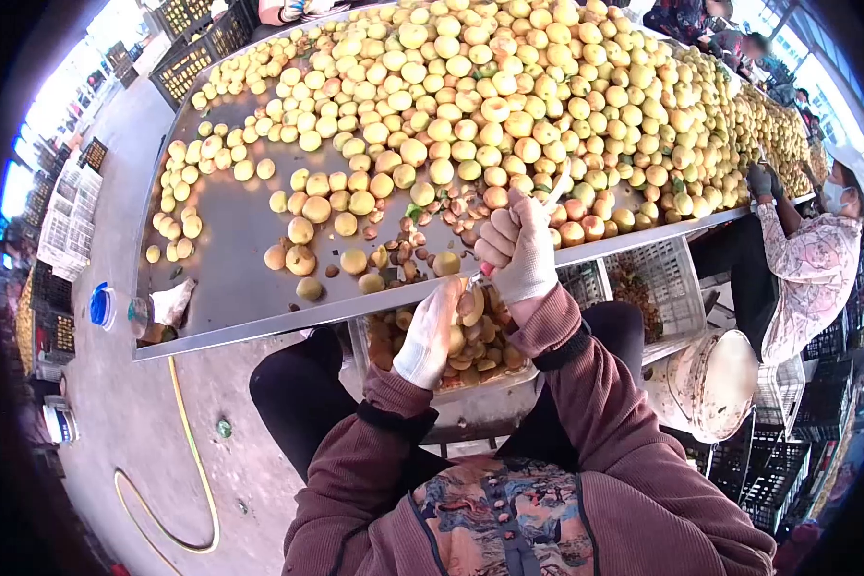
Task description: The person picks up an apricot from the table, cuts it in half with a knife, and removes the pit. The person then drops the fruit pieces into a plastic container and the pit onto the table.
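Over the near edge of the metal table [226, 338], both my hands meet in pale work gloves. My right hand [520, 245] is closed round a slim pitting tool [487, 270] with a red section and a metal tip; a pale curved piece sticks up above the fist. The tip points at a peach half [466, 303] in my left hand [427, 333], whose fingers hide part of the fruit. Directly below, a crate [358, 336] holds many cut peach pieces [475, 355]. Brown pits and scraps [422, 252] lie on the table just beyond my hands.
Whole yellow peaches [490, 106] are heaped over the table. White crates [677, 288] and a stained bucket [701, 384] stand at right, near a masked co-worker [806, 254]. A plastic jar [115, 309] is at the left corner; a yellow hose [197, 470] crosses the floor.
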Available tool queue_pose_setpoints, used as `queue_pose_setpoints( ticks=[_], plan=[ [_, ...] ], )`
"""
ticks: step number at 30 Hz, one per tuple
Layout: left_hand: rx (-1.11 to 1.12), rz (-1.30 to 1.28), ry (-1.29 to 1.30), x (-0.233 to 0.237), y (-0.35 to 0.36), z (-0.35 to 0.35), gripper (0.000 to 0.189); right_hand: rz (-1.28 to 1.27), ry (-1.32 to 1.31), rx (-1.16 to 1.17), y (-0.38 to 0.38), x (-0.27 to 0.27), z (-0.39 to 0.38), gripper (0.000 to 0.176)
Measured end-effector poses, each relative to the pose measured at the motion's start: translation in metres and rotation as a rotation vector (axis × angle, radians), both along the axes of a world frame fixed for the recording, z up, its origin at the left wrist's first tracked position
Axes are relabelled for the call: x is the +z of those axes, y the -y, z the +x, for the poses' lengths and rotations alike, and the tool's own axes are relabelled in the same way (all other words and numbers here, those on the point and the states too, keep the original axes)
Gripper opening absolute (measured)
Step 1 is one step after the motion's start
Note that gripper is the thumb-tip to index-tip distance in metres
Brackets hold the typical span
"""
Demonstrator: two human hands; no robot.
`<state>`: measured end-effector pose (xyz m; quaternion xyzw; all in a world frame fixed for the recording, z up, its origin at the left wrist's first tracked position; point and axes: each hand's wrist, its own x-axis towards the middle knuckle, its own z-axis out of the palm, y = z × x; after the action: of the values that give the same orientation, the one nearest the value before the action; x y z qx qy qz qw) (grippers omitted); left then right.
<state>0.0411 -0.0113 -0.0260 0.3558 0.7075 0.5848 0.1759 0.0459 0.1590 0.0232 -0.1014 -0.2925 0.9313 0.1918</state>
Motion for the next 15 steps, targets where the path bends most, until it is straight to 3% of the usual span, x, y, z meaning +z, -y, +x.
queue_pose_setpoints(
  ticks=[2, 3, 5, 8, 9, 10, 13, 15],
  plan=[
    [0.091, -0.001, -0.459, -0.022, 0.000, -0.002, 0.040, -0.088, 0.015, 0.028, -0.002, -0.008, -0.003, 0.025],
    [0.087, -0.001, -0.459, -0.025, 0.002, -0.005, 0.040, -0.089, 0.015, 0.025, -0.004, -0.011, -0.004, 0.025],
    [-0.089, -0.149, -0.057, -0.025, 0.004, -0.013, 0.045, -0.199, 0.039, 0.112, -0.005, -0.016, -0.005, 0.026],
    [-0.111, -0.112, 0.032, -0.021, 0.004, -0.015, 0.045, -0.369, -0.015, 0.206, -0.003, -0.028, -0.006, 0.028],
    [-0.051, -0.107, -0.167, -0.007, 0.007, -0.007, 0.043, -0.364, -0.049, 0.238, 0.000, -0.033, -0.006, 0.028],
    [-0.053, -0.047, -0.091, -0.010, 0.007, -0.008, 0.040, -0.357, -0.086, 0.272, 0.003, -0.036, -0.007, 0.028],
    [-0.027, -0.104, -0.076, 0.011, 0.004, -0.008, 0.040, -0.326, -0.131, 0.221, 0.003, -0.026, -0.009, 0.030],
    [0.087, -0.003, -0.043, 0.007, 0.005, -0.009, 0.042, -0.250, -0.095, 0.106, 0.003, -0.005, -0.008, 0.035]
  ],
)
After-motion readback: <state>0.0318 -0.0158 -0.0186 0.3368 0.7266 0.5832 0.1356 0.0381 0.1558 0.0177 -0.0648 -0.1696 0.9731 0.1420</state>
